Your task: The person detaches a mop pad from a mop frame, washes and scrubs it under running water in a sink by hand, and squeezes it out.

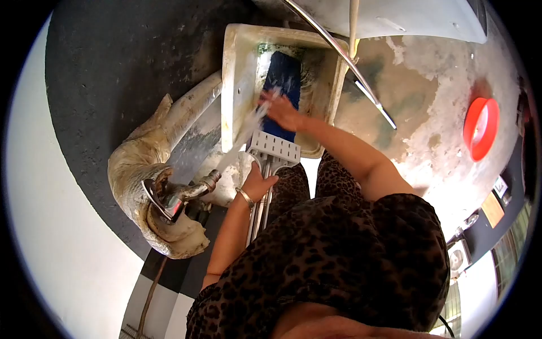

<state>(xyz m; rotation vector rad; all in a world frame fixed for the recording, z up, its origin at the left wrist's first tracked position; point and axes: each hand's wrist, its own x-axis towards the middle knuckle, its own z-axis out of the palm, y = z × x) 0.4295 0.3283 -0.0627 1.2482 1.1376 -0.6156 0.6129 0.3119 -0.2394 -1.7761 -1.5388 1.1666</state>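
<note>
My left hand [261,183] has its fingers clamped on the metal handle [259,216], just below the perforated plate [275,148] at the near rim of the basin [228,85]. My right hand [283,112] reaches, fingers apart, into the water [254,120] over the blue cloth [282,70] inside; I cannot tell whether they touch it. Wet fingers could let the handle slip, and water glancing off my hand could splash out. I count one handle, one plate, one cloth, one basin, one tap [208,182] at left, one red tub [493,127] at right.
</note>
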